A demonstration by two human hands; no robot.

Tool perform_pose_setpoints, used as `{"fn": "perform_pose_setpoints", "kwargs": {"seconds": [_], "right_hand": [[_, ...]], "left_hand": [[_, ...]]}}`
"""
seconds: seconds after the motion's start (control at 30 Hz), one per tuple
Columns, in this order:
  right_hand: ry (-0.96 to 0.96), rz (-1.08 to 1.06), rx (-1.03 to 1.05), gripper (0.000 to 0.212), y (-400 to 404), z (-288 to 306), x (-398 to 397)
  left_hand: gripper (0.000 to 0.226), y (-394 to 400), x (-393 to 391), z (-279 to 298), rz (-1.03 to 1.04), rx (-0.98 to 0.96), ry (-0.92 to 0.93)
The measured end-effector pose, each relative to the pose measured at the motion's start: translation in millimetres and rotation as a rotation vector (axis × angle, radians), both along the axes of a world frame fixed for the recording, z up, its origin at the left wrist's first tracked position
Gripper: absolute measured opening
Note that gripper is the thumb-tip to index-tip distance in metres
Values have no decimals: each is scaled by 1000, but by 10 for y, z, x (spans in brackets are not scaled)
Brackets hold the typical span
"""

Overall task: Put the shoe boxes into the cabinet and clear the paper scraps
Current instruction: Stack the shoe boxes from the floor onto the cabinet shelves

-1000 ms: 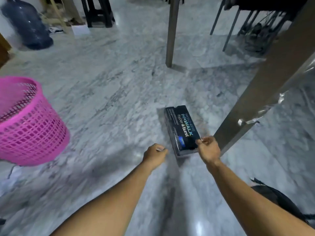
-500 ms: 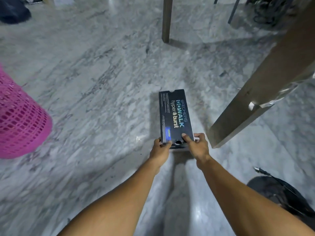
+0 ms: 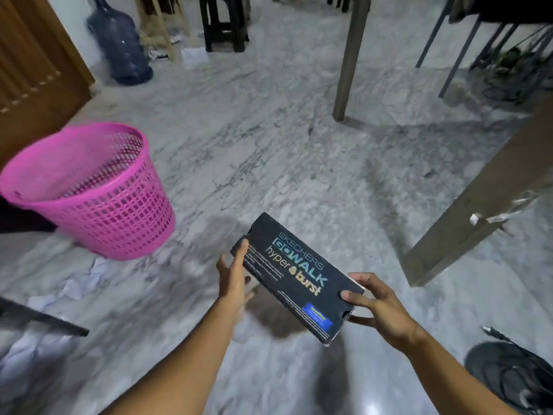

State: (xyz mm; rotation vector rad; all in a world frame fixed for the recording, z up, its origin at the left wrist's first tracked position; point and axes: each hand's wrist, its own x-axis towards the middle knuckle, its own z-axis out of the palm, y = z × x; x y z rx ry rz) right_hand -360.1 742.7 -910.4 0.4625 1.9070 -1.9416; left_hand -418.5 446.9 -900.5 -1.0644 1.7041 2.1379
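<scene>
- Far left: brown wooden panel, possibly a door or cabinet front; cannot tell which. No open cabinet identifiable in view.
- Left: pink mesh basket standing upright on the marble floor. Contents not discernible.
- Lower left: white paper scraps lying on the floor just beside the basket's base, more toward the bottom-left corner, blurred. Scrap clearing judged not done.
- Lower left edge: a dark flat edge cuts into the frame; identity unclear.
- Centre: left hand, fingers extended, flat against the far-left long side of the shoe box; supporting rather than pinching.
- Centre: shoe box is dark, printed face up, held off the floor (shadow below it), tilted diagonally, far end toward the basket.
- Centre-right: right hand grips the near short end, thumb on the printed top, fingers curled beneath.
- Right: wooden table leg leaning across the view, close to the box; second leg further back.
- Lower right: dark object with cable on the floor.
- Risk 1: the left hand only presses; if the right-hand pinch slackens, the box may pivot and drop.
- Risk 2: swinging the box rightward could knock its corner on the table leg.
- Risk 3: scraps and cable underfoot; slip or trip possible while carrying.
- Risk 4: lid security unknown; tilt may open it.
</scene>
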Motion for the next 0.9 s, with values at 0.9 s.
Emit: {"fn": "perform_pose_setpoints", "kwargs": {"seconds": [0.9], "right_hand": [[448,852,-27,68,-3515,3156,446]], "left_hand": [[96,-3679,3053,2427,368,50,589]]}}
